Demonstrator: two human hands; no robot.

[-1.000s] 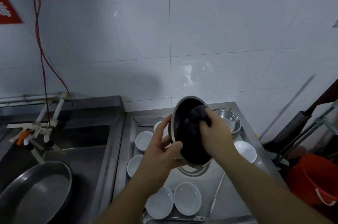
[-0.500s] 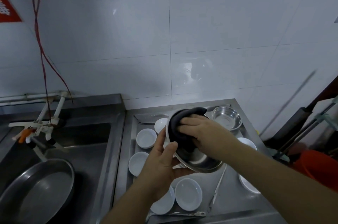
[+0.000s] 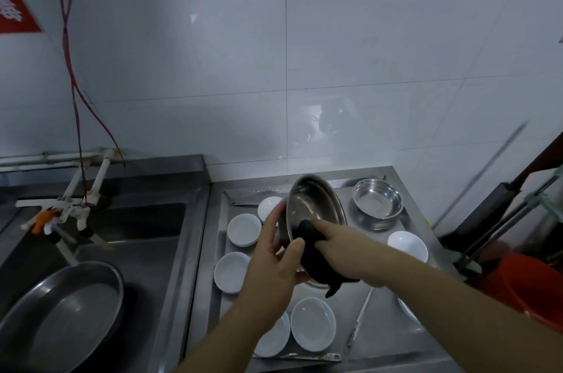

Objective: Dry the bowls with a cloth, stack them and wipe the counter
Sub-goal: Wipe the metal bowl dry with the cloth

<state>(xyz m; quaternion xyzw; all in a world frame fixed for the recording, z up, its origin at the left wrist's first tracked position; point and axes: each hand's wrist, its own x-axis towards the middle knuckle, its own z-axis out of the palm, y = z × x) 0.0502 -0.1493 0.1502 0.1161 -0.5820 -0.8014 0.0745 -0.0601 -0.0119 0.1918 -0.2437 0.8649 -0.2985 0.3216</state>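
My left hand grips the rim of a steel bowl, held tilted above the steel counter with its inside facing me. My right hand holds a dark cloth against the bowl's lower inside; a corner of the cloth hangs below the rim. Several small white bowls lie spread on the counter around and under my hands. A second steel bowl stands at the back right.
A sink lies to the left with a large steel basin in it and a tap above. Tongs lie on the counter's right part. A red bucket stands past the right edge.
The bowl has tipped up so its shiny inside shows. My right hand with the cloth has slid from the top rim down to the lower inside.
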